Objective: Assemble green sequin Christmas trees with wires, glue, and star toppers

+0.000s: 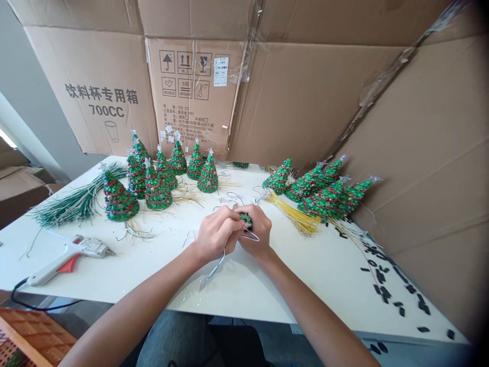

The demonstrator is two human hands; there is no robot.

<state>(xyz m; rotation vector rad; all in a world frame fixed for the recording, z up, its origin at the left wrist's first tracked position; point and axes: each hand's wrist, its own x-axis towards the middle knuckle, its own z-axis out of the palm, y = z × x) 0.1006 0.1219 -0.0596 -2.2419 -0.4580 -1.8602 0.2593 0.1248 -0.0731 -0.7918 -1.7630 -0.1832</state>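
My left hand point(216, 232) and my right hand point(257, 229) meet over the middle of the white table point(267, 285), fingers curled together round a small green glittery piece point(245, 219). A thin silvery wire point(216, 267) hangs from my left hand toward the table's near edge, and another bit of wire juts out beside my right hand. Both hands are closed. Upright small green Christmas trees point(156, 176) stand behind and to the left; more trees point(324, 191) lie on their sides to the right.
A white hot glue gun point(72, 252) with a cord lies at the left. Green-tipped wires point(72, 204) are bundled at far left, yellow wires point(294, 214) at the right. Black small pieces point(385, 280) are scattered along the right edge. Cardboard boxes point(191, 86) wall the back and right.
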